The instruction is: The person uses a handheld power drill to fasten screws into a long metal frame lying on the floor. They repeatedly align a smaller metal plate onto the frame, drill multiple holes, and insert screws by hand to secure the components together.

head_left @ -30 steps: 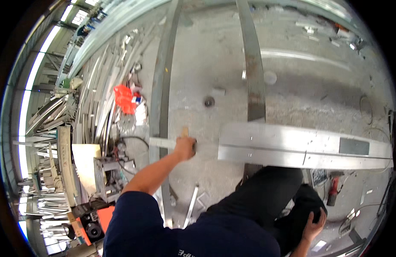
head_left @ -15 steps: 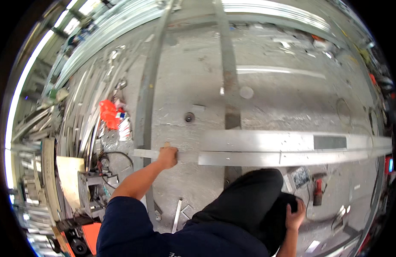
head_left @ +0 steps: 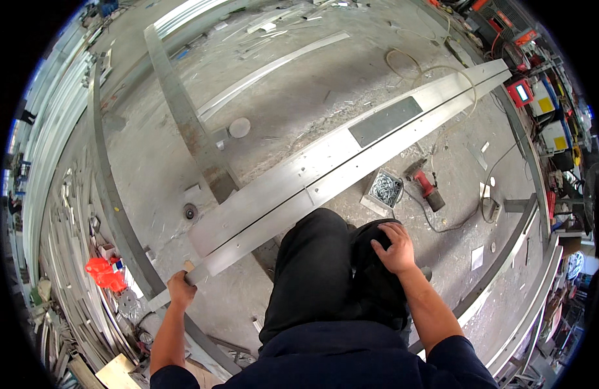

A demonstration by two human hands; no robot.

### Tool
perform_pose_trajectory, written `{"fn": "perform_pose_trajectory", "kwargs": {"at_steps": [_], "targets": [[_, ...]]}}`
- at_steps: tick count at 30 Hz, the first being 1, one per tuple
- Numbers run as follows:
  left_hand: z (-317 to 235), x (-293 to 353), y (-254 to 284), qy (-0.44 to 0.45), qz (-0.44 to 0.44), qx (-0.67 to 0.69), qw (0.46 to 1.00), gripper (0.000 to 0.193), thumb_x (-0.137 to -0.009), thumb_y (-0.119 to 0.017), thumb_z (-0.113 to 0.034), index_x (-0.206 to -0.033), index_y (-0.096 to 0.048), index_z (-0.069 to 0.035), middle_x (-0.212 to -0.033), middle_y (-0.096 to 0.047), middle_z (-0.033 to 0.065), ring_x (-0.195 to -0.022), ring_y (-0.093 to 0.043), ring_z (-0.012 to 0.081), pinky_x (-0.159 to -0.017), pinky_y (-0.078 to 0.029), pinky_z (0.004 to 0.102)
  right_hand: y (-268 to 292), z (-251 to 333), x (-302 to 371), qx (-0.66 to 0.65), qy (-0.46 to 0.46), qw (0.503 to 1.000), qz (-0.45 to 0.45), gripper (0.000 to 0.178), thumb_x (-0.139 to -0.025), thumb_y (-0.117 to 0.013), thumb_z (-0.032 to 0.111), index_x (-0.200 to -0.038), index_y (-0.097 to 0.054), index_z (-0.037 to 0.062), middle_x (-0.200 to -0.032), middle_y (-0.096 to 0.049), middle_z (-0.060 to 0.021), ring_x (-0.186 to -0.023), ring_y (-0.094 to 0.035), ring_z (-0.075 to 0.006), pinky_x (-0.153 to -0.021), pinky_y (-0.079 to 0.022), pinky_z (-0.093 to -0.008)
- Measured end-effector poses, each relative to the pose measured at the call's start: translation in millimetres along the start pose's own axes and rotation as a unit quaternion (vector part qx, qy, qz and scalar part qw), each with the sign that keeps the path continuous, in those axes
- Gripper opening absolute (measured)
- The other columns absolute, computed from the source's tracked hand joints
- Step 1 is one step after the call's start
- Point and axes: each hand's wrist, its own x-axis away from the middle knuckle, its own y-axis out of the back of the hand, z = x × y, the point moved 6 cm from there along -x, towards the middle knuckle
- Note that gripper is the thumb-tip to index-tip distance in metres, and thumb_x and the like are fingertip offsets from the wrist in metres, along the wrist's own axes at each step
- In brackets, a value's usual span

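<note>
A: What's changing?
B: The view is swinging rightward, so the long metal panel [head_left: 273,194] is now showing out to its far end. It's lying across the rusty beam [head_left: 182,120], slanting away to the right.

A: And the left hand [head_left: 181,290]?
B: It's keeping its fingers closed around a narrow pale strip [head_left: 158,300], just beside the panel's near end. So the work is staying at that end, I'd judge. Whether strip and panel are touching, I can't tell.

A: The right hand [head_left: 395,248]?
B: It's resting on the knee, fingers loosely spread, holding nothing.

A: Where's the room?
B: Bare floor [head_left: 143,155] is stretching between the beams, beyond the panel's end. The near edge is looking tighter: a knee is sitting close, with a box of screws [head_left: 377,206] and a red power tool [head_left: 429,190] lying nearby. A thin hose [head_left: 475,100] is crossing the far part.
</note>
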Motion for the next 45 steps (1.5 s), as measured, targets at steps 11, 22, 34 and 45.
{"fn": "perform_pose_trajectory", "kwargs": {"at_steps": [11,22,34,45], "targets": [[6.8,-2.8,-6.6,-0.019,-0.001,0.000,1.000,0.029,-0.061,-0.077,-0.009,-0.086,-0.066,0.000,-0.086,-0.067,0.0205,-0.085,-0.066,0.0430,-0.079,-0.052,0.0499,-3.3,7.0,-0.9,0.017,0.019,1.000,-0.016,0.041,-0.077,-0.082,0.021,-0.113,-0.072,0.0026,-0.118,-0.071,-0.0156,-0.116,-0.063,-0.0363,-0.104,-0.049,-0.0445],[2.8,-7.4,-5.6,-0.015,0.010,-0.010,1.000,0.026,-0.062,-0.076,-0.008,-0.085,-0.066,-0.001,-0.086,-0.069,0.0204,-0.087,-0.067,0.0440,-0.079,-0.053,0.0501,2.2,-2.9,8.1,0.003,-0.001,1.000,-0.014,0.039,-0.078,-0.081,0.021,-0.112,-0.071,0.0032,-0.118,-0.070,-0.0150,-0.117,-0.062,-0.0357,-0.104,-0.049,-0.0461],[2.3,-3.5,-7.4,-0.039,-0.034,-0.002,0.999,0.023,-0.059,-0.074,-0.006,-0.077,-0.062,-0.001,-0.076,-0.066,0.0179,-0.077,-0.066,0.0414,-0.073,-0.052,0.0477,2.3,-2.3,9.0,-0.001,-0.009,1.000,-0.022,0.038,-0.080,-0.080,0.023,-0.111,-0.070,0.0039,-0.117,-0.070,-0.0146,-0.117,-0.062,-0.0361,-0.104,-0.048,-0.0453],[6.1,-3.3,-10.0,-0.048,-0.040,0.012,0.998,0.022,-0.059,-0.073,-0.004,-0.078,-0.062,-0.001,-0.077,-0.065,0.0183,-0.079,-0.064,0.0427,-0.072,-0.050,0.0506,-18.8,7.1,-2.6,0.006,-0.004,1.000,0.015,0.043,-0.080,-0.081,0.025,-0.115,-0.070,0.0029,-0.120,-0.069,-0.0160,-0.120,-0.060,-0.0367,-0.108,-0.046,-0.0450]]}}
